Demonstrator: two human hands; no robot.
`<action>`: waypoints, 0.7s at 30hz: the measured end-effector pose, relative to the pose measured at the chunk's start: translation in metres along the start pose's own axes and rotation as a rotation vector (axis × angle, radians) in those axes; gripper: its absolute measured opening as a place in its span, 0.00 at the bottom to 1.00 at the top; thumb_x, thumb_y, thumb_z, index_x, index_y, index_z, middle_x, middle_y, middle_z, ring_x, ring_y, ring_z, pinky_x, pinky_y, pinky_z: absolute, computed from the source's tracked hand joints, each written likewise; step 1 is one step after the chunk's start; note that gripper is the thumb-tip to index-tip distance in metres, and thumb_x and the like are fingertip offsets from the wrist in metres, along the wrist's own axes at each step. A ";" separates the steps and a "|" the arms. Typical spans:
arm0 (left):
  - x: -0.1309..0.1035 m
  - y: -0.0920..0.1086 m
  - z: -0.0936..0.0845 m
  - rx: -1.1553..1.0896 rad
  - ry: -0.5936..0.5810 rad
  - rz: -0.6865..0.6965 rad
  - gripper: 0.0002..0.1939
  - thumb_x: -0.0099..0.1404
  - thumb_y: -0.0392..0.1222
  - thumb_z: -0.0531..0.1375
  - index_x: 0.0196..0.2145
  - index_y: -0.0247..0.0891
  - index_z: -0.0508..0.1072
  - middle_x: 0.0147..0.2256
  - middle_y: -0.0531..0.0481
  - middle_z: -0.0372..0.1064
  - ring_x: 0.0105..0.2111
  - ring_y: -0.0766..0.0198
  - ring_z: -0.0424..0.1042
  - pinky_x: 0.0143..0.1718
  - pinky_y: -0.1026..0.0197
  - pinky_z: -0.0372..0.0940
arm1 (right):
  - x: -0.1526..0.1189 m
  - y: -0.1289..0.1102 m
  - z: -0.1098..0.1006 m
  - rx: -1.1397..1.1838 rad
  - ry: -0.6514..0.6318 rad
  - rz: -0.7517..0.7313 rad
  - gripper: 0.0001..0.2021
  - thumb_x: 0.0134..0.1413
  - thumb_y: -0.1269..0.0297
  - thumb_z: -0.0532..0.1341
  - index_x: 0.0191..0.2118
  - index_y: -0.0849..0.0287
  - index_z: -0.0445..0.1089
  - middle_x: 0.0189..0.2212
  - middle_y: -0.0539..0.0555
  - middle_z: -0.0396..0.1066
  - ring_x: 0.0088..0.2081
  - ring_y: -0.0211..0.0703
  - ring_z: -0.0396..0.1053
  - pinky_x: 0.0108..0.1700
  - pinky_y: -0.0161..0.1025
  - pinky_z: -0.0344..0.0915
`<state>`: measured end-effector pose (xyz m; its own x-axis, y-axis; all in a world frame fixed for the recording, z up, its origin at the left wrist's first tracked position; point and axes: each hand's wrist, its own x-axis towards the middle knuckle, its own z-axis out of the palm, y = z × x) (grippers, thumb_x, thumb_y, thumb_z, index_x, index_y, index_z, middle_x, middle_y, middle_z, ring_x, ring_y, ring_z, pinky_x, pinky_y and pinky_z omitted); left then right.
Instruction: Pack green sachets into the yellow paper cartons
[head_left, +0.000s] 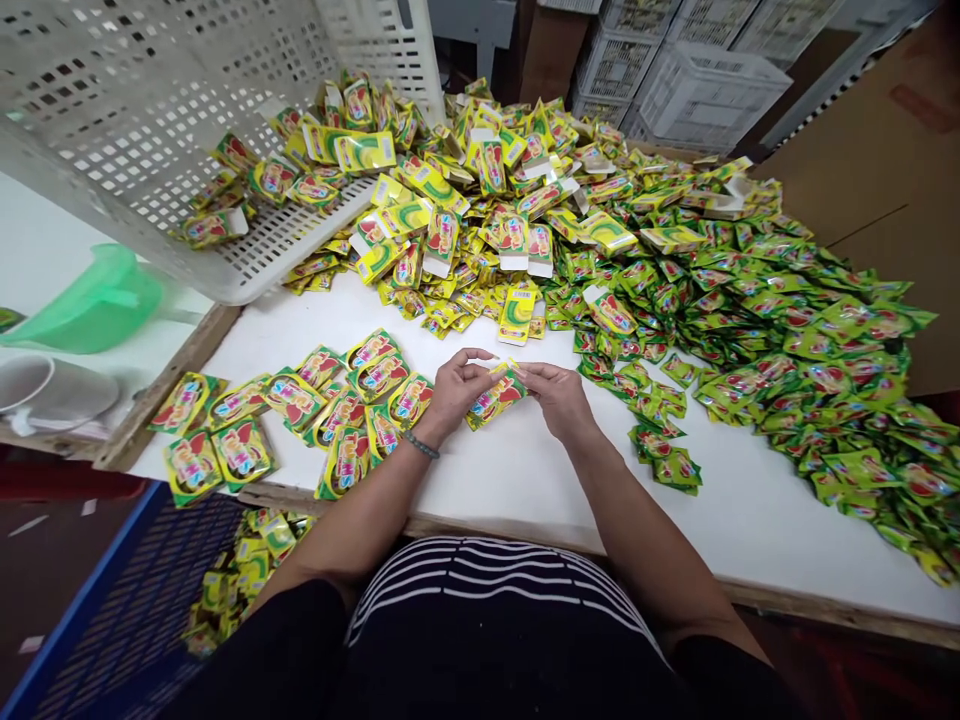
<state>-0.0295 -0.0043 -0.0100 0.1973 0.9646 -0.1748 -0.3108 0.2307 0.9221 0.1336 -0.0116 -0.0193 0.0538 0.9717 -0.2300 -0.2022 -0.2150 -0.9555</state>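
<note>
Between my two hands is a small yellow-and-green printed box (496, 398), held just above the white tabletop. My left hand (456, 392) pinches its upper left edge, with a beaded bracelet on that wrist. On the other side, the fingers of my right hand (556, 396) close on its upper right corner. Whether the box's end flap is open is hard to make out. Left of my hands lie several flat printed boxes (346, 458). A heap of unfilled-looking yellow cartons (442, 235) spreads beyond them, and green foil sachets (750, 310) are piled to the right.
A white perforated crate (187, 215) lies tipped at the far left, cartons spilling from it. Beside it are a green scoop (97, 300) and a white mug (60, 390). A blue crate (127, 590) with packs stands below the wooden table edge (300, 498). Stacked crates (697, 95) stand behind.
</note>
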 end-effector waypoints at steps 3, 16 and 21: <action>-0.001 0.001 0.001 -0.012 0.022 0.012 0.26 0.45 0.49 0.72 0.37 0.35 0.69 0.22 0.56 0.71 0.22 0.71 0.67 0.27 0.68 0.60 | -0.006 -0.002 -0.001 -0.123 -0.065 -0.059 0.11 0.44 0.57 0.68 0.35 0.53 0.80 0.33 0.50 0.80 0.35 0.44 0.74 0.44 0.44 0.69; 0.001 0.011 -0.004 0.232 0.061 0.028 0.23 0.49 0.53 0.67 0.38 0.37 0.70 0.20 0.58 0.67 0.20 0.71 0.63 0.25 0.67 0.56 | -0.023 0.004 0.034 -0.714 0.138 -0.666 0.12 0.57 0.59 0.58 0.42 0.55 0.77 0.39 0.56 0.79 0.40 0.47 0.73 0.46 0.46 0.69; -0.010 0.062 -0.032 1.070 0.139 -0.026 0.14 0.56 0.50 0.61 0.37 0.39 0.75 0.22 0.51 0.72 0.22 0.62 0.67 0.26 0.63 0.56 | 0.005 0.005 0.016 -0.726 -0.012 -0.504 0.11 0.57 0.59 0.58 0.37 0.52 0.78 0.38 0.52 0.79 0.41 0.45 0.74 0.47 0.43 0.69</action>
<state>-0.0809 0.0045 0.0376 0.0644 0.9826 -0.1740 0.6792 0.0846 0.7291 0.1174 -0.0059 -0.0226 -0.0422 0.9677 0.2486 0.5138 0.2344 -0.8253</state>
